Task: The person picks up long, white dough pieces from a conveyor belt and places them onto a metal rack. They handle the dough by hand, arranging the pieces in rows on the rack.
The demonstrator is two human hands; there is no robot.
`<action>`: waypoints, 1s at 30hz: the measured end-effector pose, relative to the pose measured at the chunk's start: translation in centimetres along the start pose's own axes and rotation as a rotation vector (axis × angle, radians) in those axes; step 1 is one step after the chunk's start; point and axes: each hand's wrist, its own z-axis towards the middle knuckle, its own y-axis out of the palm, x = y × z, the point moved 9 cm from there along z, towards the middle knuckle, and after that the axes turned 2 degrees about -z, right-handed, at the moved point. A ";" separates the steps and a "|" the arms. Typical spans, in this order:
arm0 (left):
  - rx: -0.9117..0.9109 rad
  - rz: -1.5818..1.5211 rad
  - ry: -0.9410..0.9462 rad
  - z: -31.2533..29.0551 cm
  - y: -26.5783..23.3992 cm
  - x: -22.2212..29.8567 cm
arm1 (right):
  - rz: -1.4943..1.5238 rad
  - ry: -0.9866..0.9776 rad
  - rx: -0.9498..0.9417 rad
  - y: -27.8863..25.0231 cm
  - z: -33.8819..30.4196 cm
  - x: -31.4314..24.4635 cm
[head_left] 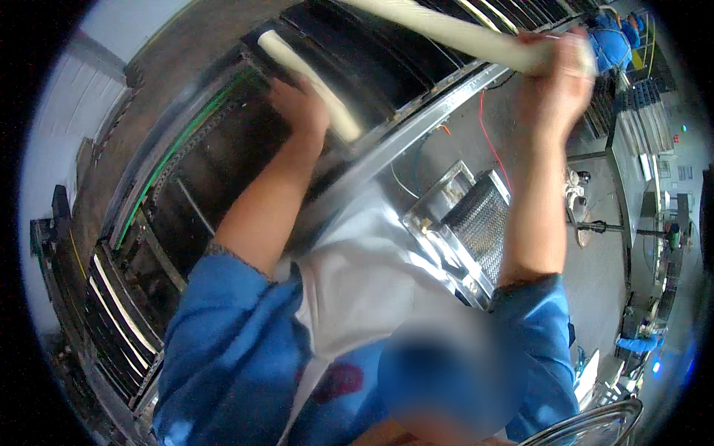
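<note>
Right hand (561,82) wrapped around 1 end of the long pale roll (446,30), which slants over the black trays (372,52). Left hand (301,108) fingers spread, right beside the short roll (320,88); contact unclear.

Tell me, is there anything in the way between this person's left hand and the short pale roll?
Nothing visible is: the left hand is right beside the short pale roll, with no object showing between them. Whether they touch, I can't tell.
</note>
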 end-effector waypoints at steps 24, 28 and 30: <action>-0.163 -0.169 -0.096 0.0 -0.9 -5.6 | -1.001 -0.051 -0.454 -5.7 -15.8 9.5; -0.165 -0.165 -0.048 0.0 -0.7 -6.2 | -1.489 0.181 -0.329 -22.5 -25.0 7.1; -0.201 -0.126 -0.092 -0.2 -0.4 -6.1 | -1.669 0.226 -0.375 -26.2 -28.9 5.9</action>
